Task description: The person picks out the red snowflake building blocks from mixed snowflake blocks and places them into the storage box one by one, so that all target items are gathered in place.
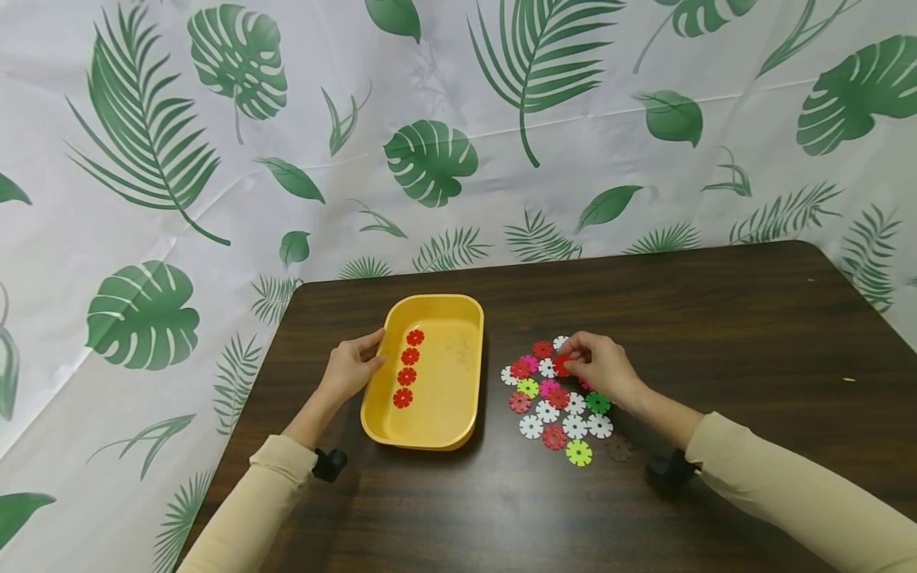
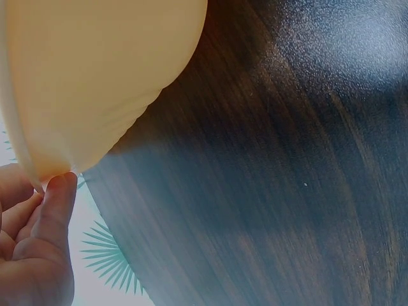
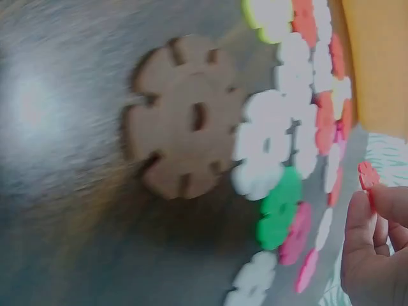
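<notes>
My left hand [image 1: 349,368] grips the left rim of a yellow plastic tub [image 1: 444,390], thumb and fingers pinching its edge. Inside the tub, along its left side, several red notched discs [image 1: 407,376] lie in a column. Over the far right part of a loose pile, my right hand [image 1: 605,370] pinches one red notched disc [image 3: 367,176] between thumb and fingertips. Around it in the pile are white discs [image 1: 575,426], a green disc [image 1: 598,402], pink discs, red discs [image 1: 554,437] and yellow-green discs [image 1: 579,453].
A brown disc [image 3: 191,118] lies near the right wrist, hardly standing out against the dark wood table [image 1: 501,509]. Behind the table hangs a white cloth [image 1: 358,72] printed with green leaves. The pile sits right of the tub.
</notes>
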Demonstrator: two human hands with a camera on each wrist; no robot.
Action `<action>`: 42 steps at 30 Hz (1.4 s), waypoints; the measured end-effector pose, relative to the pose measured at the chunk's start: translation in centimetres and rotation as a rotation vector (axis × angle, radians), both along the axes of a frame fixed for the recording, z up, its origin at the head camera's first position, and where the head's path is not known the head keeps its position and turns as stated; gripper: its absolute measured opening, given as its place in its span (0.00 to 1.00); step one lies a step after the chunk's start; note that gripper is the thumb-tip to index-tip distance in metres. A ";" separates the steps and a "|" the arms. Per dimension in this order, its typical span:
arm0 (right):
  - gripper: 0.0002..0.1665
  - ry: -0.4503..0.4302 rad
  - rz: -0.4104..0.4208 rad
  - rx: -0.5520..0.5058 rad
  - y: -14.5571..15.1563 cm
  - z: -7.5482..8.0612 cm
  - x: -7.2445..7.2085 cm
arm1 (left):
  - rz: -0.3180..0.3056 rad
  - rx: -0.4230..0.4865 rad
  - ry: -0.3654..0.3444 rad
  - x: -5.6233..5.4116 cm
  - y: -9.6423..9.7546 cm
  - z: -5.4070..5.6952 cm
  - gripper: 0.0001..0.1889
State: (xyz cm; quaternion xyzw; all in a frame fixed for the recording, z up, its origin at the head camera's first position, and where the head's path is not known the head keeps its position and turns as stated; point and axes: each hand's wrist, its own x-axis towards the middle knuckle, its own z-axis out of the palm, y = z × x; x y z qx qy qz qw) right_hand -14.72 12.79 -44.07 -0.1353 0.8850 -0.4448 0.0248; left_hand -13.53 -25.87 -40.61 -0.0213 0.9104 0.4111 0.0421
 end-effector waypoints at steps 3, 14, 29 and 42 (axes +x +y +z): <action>0.09 -0.002 0.006 -0.017 -0.5 0.6 -0.1 | 0.002 0.002 -0.002 0.0 0.1 0.1 0.28; 0.10 -0.049 0.067 -0.165 -4.0 2.9 0.0 | 0.012 0.008 -0.014 0.0 0.1 0.0 0.28; 0.10 -0.189 0.148 -0.331 -9.9 5.2 0.3 | 0.008 0.022 -0.006 0.0 0.1 -0.1 0.28; 0.08 -0.257 0.228 -0.402 -15.0 5.1 1.1 | -0.004 0.024 -0.004 0.0 0.0 0.0 0.28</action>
